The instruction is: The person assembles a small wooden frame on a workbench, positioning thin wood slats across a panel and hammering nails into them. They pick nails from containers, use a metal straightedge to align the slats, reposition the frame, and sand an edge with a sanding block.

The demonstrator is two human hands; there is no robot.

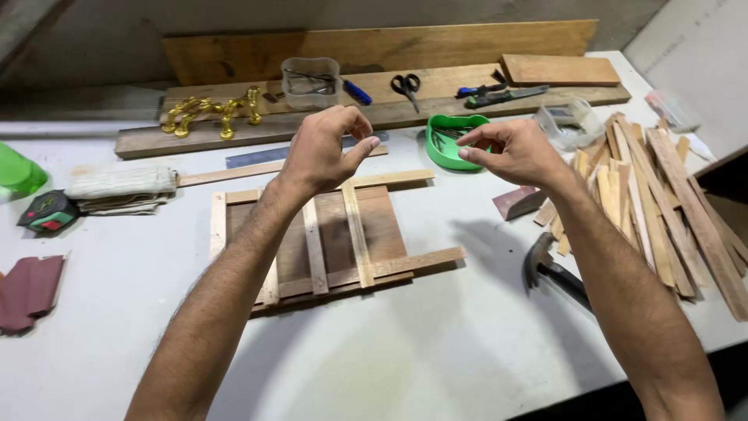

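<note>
both hands raised over a white worktable (436,351). left hand (323,148) loosely curled, thumb and fingers half closed, nothing visible in it. right hand (510,152) has thumb and forefinger pinched together right in front of a green plastic bowl (448,152); can't tell if something tiny sits between the fingertips. bowl holds small dark metal bits, look like nails. below the hands lies a wooden frame (335,242), flat board with thin slats across it, middle of the table. claw hammer (549,269) lies just right of the frame, under the right forearm. loose pile of wood strips (662,203) at the right edge. small sanding block (516,201) near the right wrist. scissors (405,86) and a clear plastic tub (310,82) sit on planks at the back, gold handles (210,113) to their left. folded cloth (121,189) and a tape measure (48,212) at far left.
</note>
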